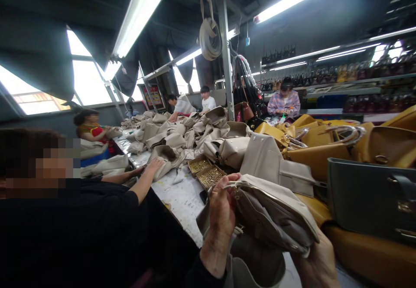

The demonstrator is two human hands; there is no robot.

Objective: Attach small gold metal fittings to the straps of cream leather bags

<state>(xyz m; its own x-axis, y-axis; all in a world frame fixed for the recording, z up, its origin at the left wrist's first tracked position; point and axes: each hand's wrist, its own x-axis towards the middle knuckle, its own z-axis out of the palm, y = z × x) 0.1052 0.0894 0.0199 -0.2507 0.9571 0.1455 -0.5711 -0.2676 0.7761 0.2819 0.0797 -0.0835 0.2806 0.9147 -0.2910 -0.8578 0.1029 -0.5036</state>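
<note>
A beige handbag piece with a gold zipper and grey lining (276,210) is held up between both my hands, near the table's front right. My left hand (221,214) grips its left end, fingers closed around the edge by the zipper's end. At the lower right, my right hand (316,260) holds the other end from beneath; its fingertips are mostly hidden behind the piece. Below it stands an open beige bag body (256,257) with its mouth facing up. Just beyond my left hand sit two shallow boxes of small gold-coloured metal fittings (211,177).
Beige bags (175,136) lie heaped along the white table (177,197). To the right, mustard-yellow bags (325,158) are piled, with a dark green bag (360,197) in front. A co-worker (81,223) in black sits close on my left, handling a beige bag. Other people work farther back.
</note>
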